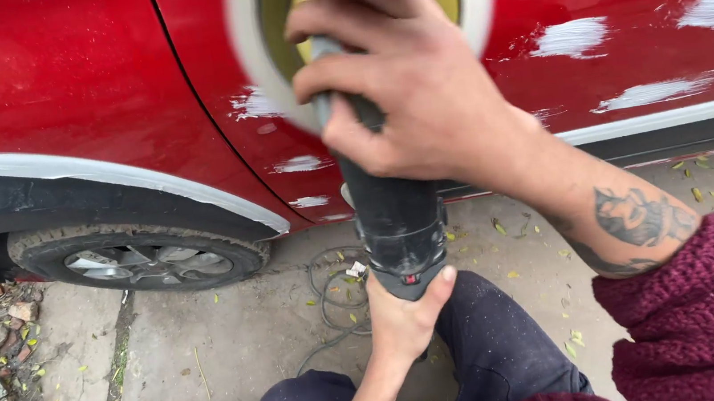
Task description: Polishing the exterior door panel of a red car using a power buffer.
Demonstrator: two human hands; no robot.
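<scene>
The right hand point(426, 94) clenched the polisher point(388, 197) near its spinning pad point(255, 51), steadying it against the red car door point(627, 53), while the left hand point(406, 316) gripped its rear end.

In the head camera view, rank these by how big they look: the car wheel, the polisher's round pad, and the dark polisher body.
1. Car wheel, partly hidden by the arch.
2. Polisher's round pad, blurred and partly covered by the right hand.
3. Dark polisher body.
The pad and body sit nearer the camera, so their order is unsure.
</scene>
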